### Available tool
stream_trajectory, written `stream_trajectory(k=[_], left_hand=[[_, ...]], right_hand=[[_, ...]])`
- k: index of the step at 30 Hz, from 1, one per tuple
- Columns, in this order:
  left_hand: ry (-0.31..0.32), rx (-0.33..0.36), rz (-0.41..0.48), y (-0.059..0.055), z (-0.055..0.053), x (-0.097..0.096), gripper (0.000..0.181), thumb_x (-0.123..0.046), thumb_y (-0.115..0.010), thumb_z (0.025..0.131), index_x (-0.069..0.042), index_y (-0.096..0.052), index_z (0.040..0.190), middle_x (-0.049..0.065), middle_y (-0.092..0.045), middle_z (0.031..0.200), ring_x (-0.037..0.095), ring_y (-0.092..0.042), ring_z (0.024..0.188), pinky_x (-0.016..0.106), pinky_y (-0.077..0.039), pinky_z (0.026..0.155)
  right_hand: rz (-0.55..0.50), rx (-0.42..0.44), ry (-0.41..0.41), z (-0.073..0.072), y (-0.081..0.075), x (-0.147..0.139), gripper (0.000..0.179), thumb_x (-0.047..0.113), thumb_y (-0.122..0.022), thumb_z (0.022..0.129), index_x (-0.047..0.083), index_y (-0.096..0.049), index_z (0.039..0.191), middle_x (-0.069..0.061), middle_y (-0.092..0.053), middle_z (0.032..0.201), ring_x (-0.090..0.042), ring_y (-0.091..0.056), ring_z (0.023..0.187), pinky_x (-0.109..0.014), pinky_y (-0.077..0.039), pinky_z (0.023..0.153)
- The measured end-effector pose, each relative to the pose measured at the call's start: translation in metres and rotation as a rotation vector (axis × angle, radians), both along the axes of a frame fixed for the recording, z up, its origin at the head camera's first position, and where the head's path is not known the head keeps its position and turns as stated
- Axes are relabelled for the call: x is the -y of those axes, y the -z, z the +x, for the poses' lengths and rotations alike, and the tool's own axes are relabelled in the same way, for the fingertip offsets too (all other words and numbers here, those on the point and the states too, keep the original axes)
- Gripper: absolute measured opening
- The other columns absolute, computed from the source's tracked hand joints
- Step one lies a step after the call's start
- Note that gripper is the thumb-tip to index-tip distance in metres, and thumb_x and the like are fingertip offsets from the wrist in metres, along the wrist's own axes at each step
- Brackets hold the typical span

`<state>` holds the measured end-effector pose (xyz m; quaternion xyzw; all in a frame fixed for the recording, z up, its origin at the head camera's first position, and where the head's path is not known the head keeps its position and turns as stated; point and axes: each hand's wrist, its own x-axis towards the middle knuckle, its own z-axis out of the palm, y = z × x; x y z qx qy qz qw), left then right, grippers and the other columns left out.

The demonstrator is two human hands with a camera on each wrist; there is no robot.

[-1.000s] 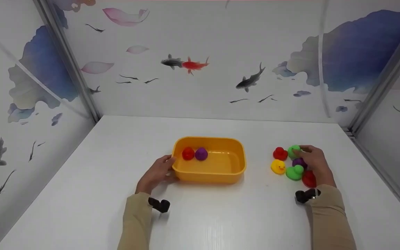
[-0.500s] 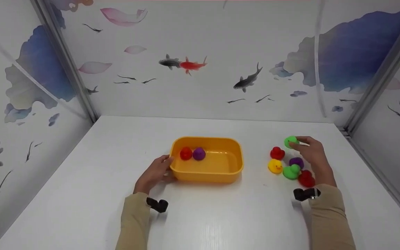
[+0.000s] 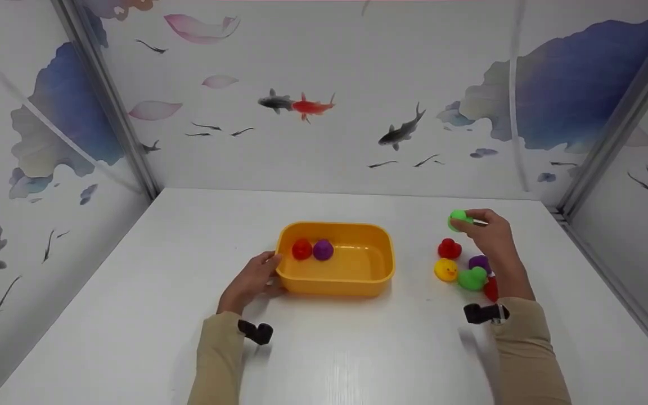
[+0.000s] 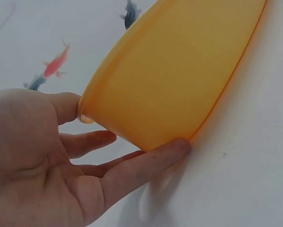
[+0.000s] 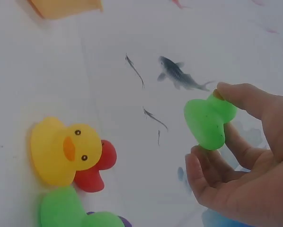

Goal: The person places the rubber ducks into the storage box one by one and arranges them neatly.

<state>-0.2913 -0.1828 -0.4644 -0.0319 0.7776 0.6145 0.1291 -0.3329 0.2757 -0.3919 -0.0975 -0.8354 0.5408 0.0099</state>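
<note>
My right hand point(image 3: 490, 230) pinches a green rubber duck point(image 5: 208, 120) between thumb and fingers, raised over the back right of the table. Closer in, by the right forearm, sit a red duck point(image 3: 449, 248), a yellow duck point(image 3: 446, 270), a second green duck point(image 3: 473, 279), a purple duck point(image 3: 478, 262) and another red duck point(image 3: 491, 289), partly hidden by the wrist. My left hand point(image 3: 252, 281) holds the left end of a yellow plastic tub point(image 4: 165, 80), thumb at the rim and fingers along the lower wall. Inside the tub lie a red duck point(image 3: 302, 249) and a purple duck point(image 3: 323, 250).
The white table point(image 3: 324, 349) meets a back wall point(image 3: 324, 163) painted with fish and petals. Side walls with metal corner posts point(image 3: 116, 112) flank it. Each wrist wears a small black camera point(image 3: 484, 313).
My right hand has lifted the green duck out of the group and carried it up, back and slightly left. The left hand stays on the tub.
</note>
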Motion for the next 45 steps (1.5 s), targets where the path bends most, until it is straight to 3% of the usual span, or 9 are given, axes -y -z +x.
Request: stream_trajectory(k=[8, 16, 23, 30, 45], left_hand=[[-0.006, 0.017, -0.036, -0.001, 0.0, -0.001, 0.058, -0.044, -0.046, 0.105, -0.012, -0.039, 0.153, 0.014, -0.056, 0.145, 0.028, -0.061, 0.122, 0.038, -0.058, 0.096], [-0.014, 0.022, -0.04, -0.001, -0.001, 0.0, 0.053, -0.04, -0.044, 0.107, -0.012, -0.04, 0.152, 0.012, -0.057, 0.143, 0.027, -0.062, 0.12, 0.039, -0.058, 0.097], [-0.028, 0.032, -0.056, -0.003, -0.003, 0.0, 0.053, -0.041, -0.044, 0.107, -0.013, -0.041, 0.151, 0.01, -0.059, 0.141, 0.026, -0.062, 0.119, 0.039, -0.057, 0.099], [-0.008, 0.015, -0.018, -0.002, -0.001, 0.001, 0.052, -0.037, -0.042, 0.108, -0.009, -0.039, 0.152, 0.015, -0.057, 0.142, 0.028, -0.061, 0.122, 0.04, -0.059, 0.096], [-0.024, 0.05, -0.063, -0.001, -0.002, -0.001, 0.052, -0.041, -0.044, 0.107, -0.015, -0.041, 0.151, 0.009, -0.056, 0.145, 0.027, -0.059, 0.123, 0.041, -0.055, 0.103]], right_hand=[[-0.025, 0.015, -0.077, 0.003, -0.006, 0.022, 0.069, 0.045, -0.068, 0.093, 0.016, -0.041, 0.15, -0.014, -0.04, 0.157, -0.036, -0.042, 0.139, -0.06, -0.027, 0.122], [-0.034, 0.014, -0.102, 0.004, -0.005, 0.044, 0.062, 0.041, -0.068, 0.095, 0.019, -0.045, 0.148, -0.012, -0.042, 0.157, -0.036, -0.043, 0.137, -0.053, -0.035, 0.121], [-0.043, 0.009, -0.161, 0.002, -0.003, 0.061, 0.056, 0.035, -0.068, 0.095, 0.018, -0.05, 0.145, -0.012, -0.042, 0.156, -0.034, -0.046, 0.138, -0.05, -0.034, 0.122], [-0.047, -0.028, -0.245, 0.001, -0.001, 0.077, 0.05, 0.032, -0.067, 0.096, 0.014, -0.053, 0.141, -0.012, -0.045, 0.153, -0.032, -0.051, 0.136, -0.05, -0.033, 0.122], [0.001, -0.035, -0.306, -0.009, -0.009, 0.122, 0.043, 0.021, -0.066, 0.097, 0.01, -0.056, 0.138, -0.013, -0.048, 0.15, -0.031, -0.051, 0.135, -0.046, -0.04, 0.119]])
